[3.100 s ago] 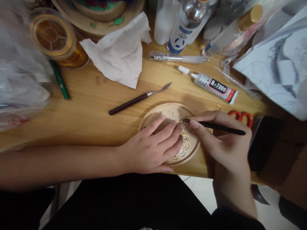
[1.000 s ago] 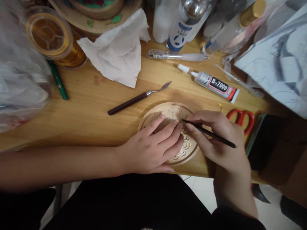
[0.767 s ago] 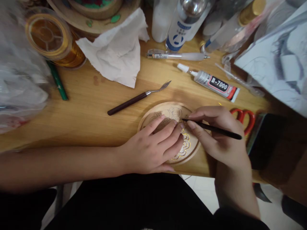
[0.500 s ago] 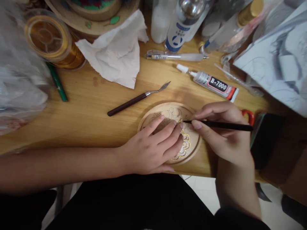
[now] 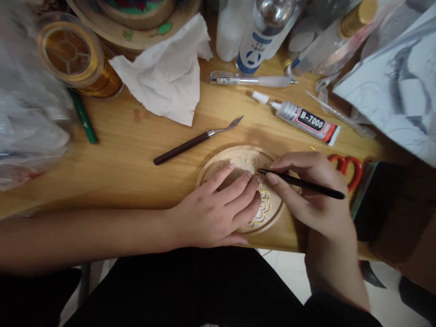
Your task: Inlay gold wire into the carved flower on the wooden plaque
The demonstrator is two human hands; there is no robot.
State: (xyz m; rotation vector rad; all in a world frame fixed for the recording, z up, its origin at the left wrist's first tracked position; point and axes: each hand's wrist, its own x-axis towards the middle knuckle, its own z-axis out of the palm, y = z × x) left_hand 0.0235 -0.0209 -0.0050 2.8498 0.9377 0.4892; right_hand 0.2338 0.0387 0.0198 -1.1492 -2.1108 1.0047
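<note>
Pinching black tweezers (image 5: 306, 184), the right grip (image 5: 322, 213) could slip and bend gold wire (image 5: 268, 198); the left grip (image 5: 218, 211) lies spread across the wooden plaque (image 5: 274, 212).

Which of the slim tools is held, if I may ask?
The black tool, held in the right hand; the palette knife, clear pen and green stick lie untouched.

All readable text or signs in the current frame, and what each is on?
"B-7000": white on the black panel of the tube. The dark lettering toward its neck is too small to read.
Bottle: a round blue emblem, no word legible in it; the characters above are too blurred to read.
Clear pen: a barcode-like sticker, too small to read.
Nothing else legible.
</note>
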